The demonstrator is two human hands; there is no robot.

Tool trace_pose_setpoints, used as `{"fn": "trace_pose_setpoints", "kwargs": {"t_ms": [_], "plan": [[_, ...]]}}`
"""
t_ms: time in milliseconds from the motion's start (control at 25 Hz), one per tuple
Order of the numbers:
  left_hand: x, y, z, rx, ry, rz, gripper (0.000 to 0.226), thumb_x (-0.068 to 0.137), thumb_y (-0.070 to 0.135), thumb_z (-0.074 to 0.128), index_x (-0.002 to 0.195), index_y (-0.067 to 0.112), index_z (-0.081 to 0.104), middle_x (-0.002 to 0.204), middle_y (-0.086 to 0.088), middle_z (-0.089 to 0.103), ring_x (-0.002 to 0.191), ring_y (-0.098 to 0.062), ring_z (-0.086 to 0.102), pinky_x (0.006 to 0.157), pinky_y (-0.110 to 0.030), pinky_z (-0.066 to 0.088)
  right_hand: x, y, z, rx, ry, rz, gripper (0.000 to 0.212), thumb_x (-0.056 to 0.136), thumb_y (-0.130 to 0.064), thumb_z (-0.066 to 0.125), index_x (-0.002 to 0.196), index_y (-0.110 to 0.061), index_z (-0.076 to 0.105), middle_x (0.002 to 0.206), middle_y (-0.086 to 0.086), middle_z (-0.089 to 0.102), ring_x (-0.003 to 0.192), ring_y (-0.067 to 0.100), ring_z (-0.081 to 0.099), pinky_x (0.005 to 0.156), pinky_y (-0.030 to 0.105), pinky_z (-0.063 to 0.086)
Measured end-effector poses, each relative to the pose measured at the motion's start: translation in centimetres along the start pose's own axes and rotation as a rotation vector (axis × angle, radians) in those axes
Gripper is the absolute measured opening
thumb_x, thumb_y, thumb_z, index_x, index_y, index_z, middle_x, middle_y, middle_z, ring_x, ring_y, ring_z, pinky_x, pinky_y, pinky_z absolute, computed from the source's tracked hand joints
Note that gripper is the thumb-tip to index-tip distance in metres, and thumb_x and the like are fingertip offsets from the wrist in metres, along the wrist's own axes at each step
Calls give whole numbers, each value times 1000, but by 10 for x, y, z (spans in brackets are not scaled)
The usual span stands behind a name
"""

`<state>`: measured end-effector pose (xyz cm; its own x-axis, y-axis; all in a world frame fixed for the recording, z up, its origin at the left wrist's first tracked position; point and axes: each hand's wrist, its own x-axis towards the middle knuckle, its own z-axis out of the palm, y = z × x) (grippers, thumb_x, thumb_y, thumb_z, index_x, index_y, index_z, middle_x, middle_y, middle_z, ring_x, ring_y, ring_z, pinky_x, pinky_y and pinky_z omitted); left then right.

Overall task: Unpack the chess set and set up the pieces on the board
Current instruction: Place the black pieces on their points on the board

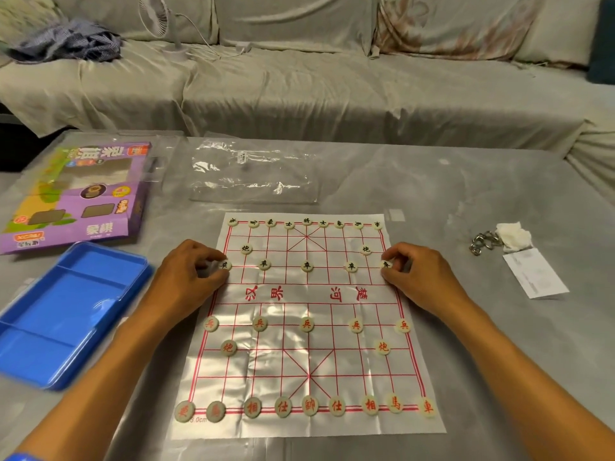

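A thin paper chess board [309, 331] with red grid lines lies flat on the grey tabletop [466, 361] in front of you, all its pieces standing on it. Red characters cross its middle, and "3.0cm" is printed at its near left corner. The near pieces carry red characters, the far ones black.

Your left hand [189, 274] pinches the leftmost black pawn [225, 265] at the board's left edge. Your right hand [419, 274] pinches the rightmost black pawn [386, 264] at the right edge.

Left of the board sits an empty blue tray [63, 314], hanging slightly over the tabletop's left edge, it seems. Beyond it lies a purple box [80, 197] with Chinese lettering. A clear plastic bag [253, 174] lies far of the board. To the right are a metal chain [484, 242], a white tissue [514, 236] and a paper slip [534, 274], with bare tabletop near them.
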<state>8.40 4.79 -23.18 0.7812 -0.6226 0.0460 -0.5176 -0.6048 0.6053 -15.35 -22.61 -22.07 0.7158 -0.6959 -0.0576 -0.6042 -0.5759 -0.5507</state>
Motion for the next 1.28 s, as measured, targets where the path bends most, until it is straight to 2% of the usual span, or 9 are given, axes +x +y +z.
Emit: {"fn": "trace_pose_setpoints", "kwargs": {"t_ms": [160,320,440,520,600,760,1080,1280], "plan": [[1,2,1,-8,0,-3,29,83,31,69,110,20,64,111,4,49,95,-13,51,78,-24,45,4,4,1,32,36,33,24,84,-35,71,103,-23,63,79,-16,58,70,10,58,60,17,43],[-2,1,2,-20,2,-9,29,84,31,69,110,20,64,111,4,48,95,-12,51,80,-23,45,6,1,-5,-36,-58,82,30,83,-40,71,105,-22,59,86,-10,59,73,11,58,61,19,44],[-2,-2,2,-20,-2,-16,30,83,32,69,111,21,63,113,4,49,95,-12,51,80,-24,47,10,-7,-4,-219,-6,-41,35,86,-44,65,115,-26,55,110,-6,60,93,13,58,76,26,50],[-1,-4,2,-28,-8,-15,30,83,32,69,110,22,63,113,3,49,95,-12,52,81,-24,47,17,-15,-2,-270,12,-166,39,89,-42,61,125,-31,53,131,-6,53,115,18,51,92,35,47],[0,-3,2,-31,-11,-16,30,83,33,69,110,23,63,113,4,49,96,-12,51,81,-24,47,27,-23,1,-281,-26,-218,38,91,-38,60,128,-32,55,137,-6,51,123,19,46,98,35,43],[-2,1,1,-47,-11,-9,28,83,32,69,109,23,63,113,5,48,98,-12,51,82,-24,47,34,-26,10,-288,-19,-212,26,91,-33,62,114,-24,67,123,-3,62,108,16,53,88,26,42],[-3,1,-1,-56,-11,-28,29,83,33,69,109,23,64,113,5,49,97,-12,52,81,-24,48,29,-28,10,-181,-17,-181,29,92,-34,60,117,-21,64,125,-2,61,107,16,55,93,31,46],[-2,2,0,-43,4,-36,30,83,33,69,111,23,63,113,5,49,96,-12,52,80,-23,47,15,-21,13,-101,80,-120,26,93,-31,59,117,-21,63,124,-1,61,109,17,53,94,33,47]]}}
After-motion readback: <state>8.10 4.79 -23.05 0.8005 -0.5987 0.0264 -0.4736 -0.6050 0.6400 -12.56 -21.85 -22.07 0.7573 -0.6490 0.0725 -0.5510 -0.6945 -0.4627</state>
